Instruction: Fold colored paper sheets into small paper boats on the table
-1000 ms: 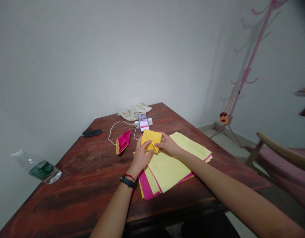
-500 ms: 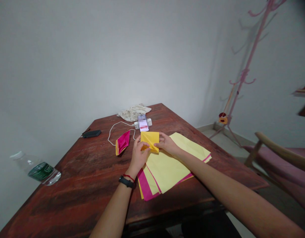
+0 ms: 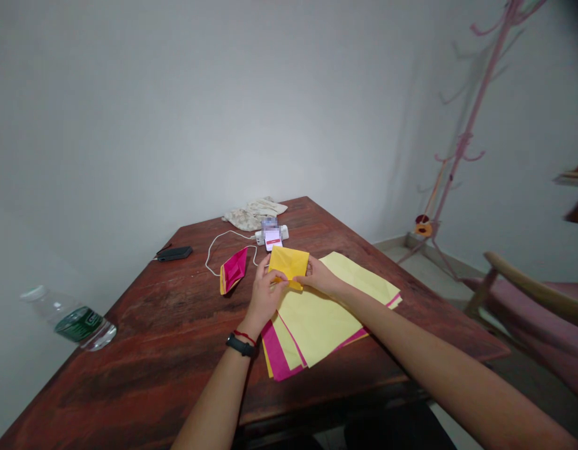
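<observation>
A folded yellow paper [image 3: 289, 260] is held up between both hands, over the far left part of a fanned paper stack. My left hand [image 3: 266, 290] pinches its lower left edge, thumb on the near face. On the right side, my right hand [image 3: 319, 275] grips the same paper with the thumb at its lower edge and fingers behind. Below lie the pale yellow sheets [image 3: 324, 319], with magenta paper [image 3: 276, 353] showing beneath them. A folded magenta and yellow paper piece [image 3: 233, 270] rests to the left of my hands.
A phone [image 3: 273, 238] lies on a white power strip [image 3: 284, 232] with a white cable, before a crumpled cloth [image 3: 254, 214]. A dark power bank [image 3: 174, 254] and a water bottle [image 3: 77, 322] are on the left. A wooden-armed chair [image 3: 533, 284] stands right of the table [image 3: 176, 362].
The yellow paper has tilted and shifted slightly right. Its lower edge now shows a small folded strip between my thumbs. Both hands keep their grip.
</observation>
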A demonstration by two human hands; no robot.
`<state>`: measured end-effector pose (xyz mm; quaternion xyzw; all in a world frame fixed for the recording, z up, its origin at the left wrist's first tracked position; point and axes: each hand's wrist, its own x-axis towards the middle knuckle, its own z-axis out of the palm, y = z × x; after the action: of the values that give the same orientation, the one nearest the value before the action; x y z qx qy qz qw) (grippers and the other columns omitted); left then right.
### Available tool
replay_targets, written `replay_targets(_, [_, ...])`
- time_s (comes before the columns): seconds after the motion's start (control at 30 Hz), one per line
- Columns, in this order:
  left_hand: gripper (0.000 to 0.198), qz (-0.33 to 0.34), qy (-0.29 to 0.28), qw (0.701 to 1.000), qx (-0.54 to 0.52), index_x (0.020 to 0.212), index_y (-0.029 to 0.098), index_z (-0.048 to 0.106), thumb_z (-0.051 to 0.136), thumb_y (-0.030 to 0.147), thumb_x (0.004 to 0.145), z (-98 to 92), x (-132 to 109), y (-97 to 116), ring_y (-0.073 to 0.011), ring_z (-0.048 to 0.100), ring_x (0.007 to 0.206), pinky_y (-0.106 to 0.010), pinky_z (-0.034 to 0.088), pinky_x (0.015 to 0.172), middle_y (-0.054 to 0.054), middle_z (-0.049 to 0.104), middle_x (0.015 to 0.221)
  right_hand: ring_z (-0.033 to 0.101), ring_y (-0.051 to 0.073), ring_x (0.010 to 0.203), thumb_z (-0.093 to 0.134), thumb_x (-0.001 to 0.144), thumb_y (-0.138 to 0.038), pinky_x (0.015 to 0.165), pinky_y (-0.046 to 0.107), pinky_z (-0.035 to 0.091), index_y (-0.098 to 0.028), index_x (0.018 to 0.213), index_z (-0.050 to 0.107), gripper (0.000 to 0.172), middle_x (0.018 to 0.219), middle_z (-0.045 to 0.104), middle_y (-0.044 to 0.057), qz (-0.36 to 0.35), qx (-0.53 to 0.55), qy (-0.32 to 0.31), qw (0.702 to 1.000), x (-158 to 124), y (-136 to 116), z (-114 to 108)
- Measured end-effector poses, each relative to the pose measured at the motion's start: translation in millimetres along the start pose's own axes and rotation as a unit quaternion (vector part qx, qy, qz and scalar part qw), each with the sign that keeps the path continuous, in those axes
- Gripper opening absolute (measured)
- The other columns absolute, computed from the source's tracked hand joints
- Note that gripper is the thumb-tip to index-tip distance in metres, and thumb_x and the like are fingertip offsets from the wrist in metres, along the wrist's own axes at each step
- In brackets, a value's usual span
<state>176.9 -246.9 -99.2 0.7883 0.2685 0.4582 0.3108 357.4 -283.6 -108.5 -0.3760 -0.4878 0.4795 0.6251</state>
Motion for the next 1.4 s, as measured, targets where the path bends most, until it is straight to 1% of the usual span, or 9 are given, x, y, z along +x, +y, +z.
replay_targets(0.2, [0.01, 0.013, -0.016, 1.0, 0.021, 0.077, 0.021, 0.071, 0.068, 0.012, 0.079, 0.3, -1.1, 3.7, -0.0285, 0.044, 0.136, -0.045, 0.032, 0.116, -0.006, 0.045, 0.145, 0.072, 0.023, 0.091, 0.08, 0.058, -0.011, 0.082, 0.037, 0.059, -0.018, 0.111, 0.059, 0.058, 0.105, 0.075, 0.007, -0.007, -0.024, 0.017, 1.0, 1.3, 1.8, -2.9])
replay_targets(0.37, [0.006, 0.003, -0.031, 0.999, 0.007, 0.08, 0.021, 0.071, 0.068, 0.016, 0.08, 1.3, -2.0, 1.3, -0.0275, 0.048, 0.131, -0.044, 0.037, 0.113, -0.007, 0.044, 0.144, 0.071, 0.025, 0.098, 0.084, 0.058, -0.015, 0.087, 0.04, 0.057, -0.018, 0.116, 0.059, 0.064, 0.113, 0.073, 0.01, -0.015, -0.004, -0.033, 0.999, 2.6, 5.7, -4.9])
replay_targets(0.47, [0.006, 0.005, -0.035, 0.999, 0.006, 0.08, 0.021, 0.07, 0.067, 0.016, 0.081, 1.6, -2.1, 1.6, -0.0271, 0.05, 0.129, -0.044, 0.039, 0.111, -0.008, 0.045, 0.142, 0.071, 0.025, 0.099, 0.084, 0.057, -0.013, 0.087, 0.04, 0.057, -0.018, 0.115, 0.061, 0.062, 0.113, 0.074, 0.009, -0.011, -0.016, -0.023, 1.0, 3.4, 7.9, -6.2])
replay_targets(0.8, [0.007, 0.025, -0.015, 1.0, 0.012, 0.087, 0.021, 0.07, 0.069, 0.017, 0.081, 2.0, -2.4, 2.2, -0.0288, 0.051, 0.128, -0.043, 0.047, 0.105, -0.01, 0.05, 0.136, 0.072, 0.027, 0.088, 0.078, 0.061, -0.018, 0.08, 0.038, 0.059, -0.014, 0.1, 0.071, 0.041, 0.101, 0.077, 0.009, 0.024, -0.096, 0.013, 0.995, 3.4, 6.4, -9.9])
replay_targets(0.9, [0.036, 0.02, 0.001, 1.0, 0.0, 0.112, 0.022, 0.064, 0.072, 0.017, 0.078, 2.5, -2.8, 0.7, -0.0297, 0.053, 0.127, -0.039, 0.056, 0.092, -0.012, 0.052, 0.136, 0.072, 0.027, 0.087, 0.077, 0.061, -0.02, 0.08, 0.038, 0.058, -0.013, 0.101, 0.072, 0.04, 0.101, 0.077, 0.009, 0.023, -0.099, 0.016, 0.995, 2.9, 6.0, -9.9])
replay_targets(1.0, [0.073, -0.007, 0.037, 0.998, -0.046, 0.14, 0.024, 0.042, 0.073, 0.014, 0.075, 4.3, -2.7, -1.7, -0.0283, 0.059, 0.12, -0.032, 0.06, 0.078, -0.015, 0.051, 0.139, 0.072, 0.027, 0.089, 0.078, 0.061, -0.022, 0.08, 0.038, 0.058, -0.013, 0.1, 0.073, 0.04, 0.103, 0.077, 0.009, 0.022, -0.097, 0.017, 0.995, 3.2, 6.8, -9.4])
replay_targets(1.07, [0.088, -0.037, 0.056, 0.994, -0.089, 0.148, 0.026, 0.031, 0.075, 0.013, 0.073, 5.1, -1.7, -3.2, -0.0268, 0.064, 0.114, -0.03, 0.06, 0.074, -0.015, 0.054, 0.136, 0.071, 0.027, 0.089, 0.078, 0.061, -0.023, 0.079, 0.038, 0.058, -0.014, 0.098, 0.073, 0.039, 0.103, 0.077, 0.009, 0.027, -0.099, 0.02, 0.995, 3.5, 7.3, -8.9])
replay_targets(1.23, [0.081, -0.153, 0.06, 0.964, -0.208, 0.139, 0.022, 0.04, 0.08, 0.022, 0.07, 2.8, 1.8, -3.7, -0.0221, 0.073, 0.091, -0.026, 0.058, 0.067, -0.01, 0.071, 0.106, 0.07, 0.025, 0.084, 0.079, 0.061, -0.025, 0.075, 0.035, 0.057, -0.014, 0.092, 0.073, 0.033, 0.097, 0.077, 0.008, 0.026, -0.074, 0.033, 0.996, 3.1, 7.0, -7.4])
replay_targets(1.4, [0.051, -0.227, 0.02, 0.939, -0.258, 0.105, 0.014, 0.065, 0.086, 0.037, 0.065, 3.0, 0.8, -0.4, -0.0166, 0.072, 0.073, -0.023, 0.056, 0.061, -0.011, 0.075, 0.1, 0.067, 0.019, 0.07, 0.081, 0.06, -0.026, 0.062, 0.028, 0.053, -0.012, 0.089, 0.072, 0.033, 0.087, 0.076, 0.007, 0.037, -0.053, 0.047, 0.997, 3.0, 4.1, -7.7])
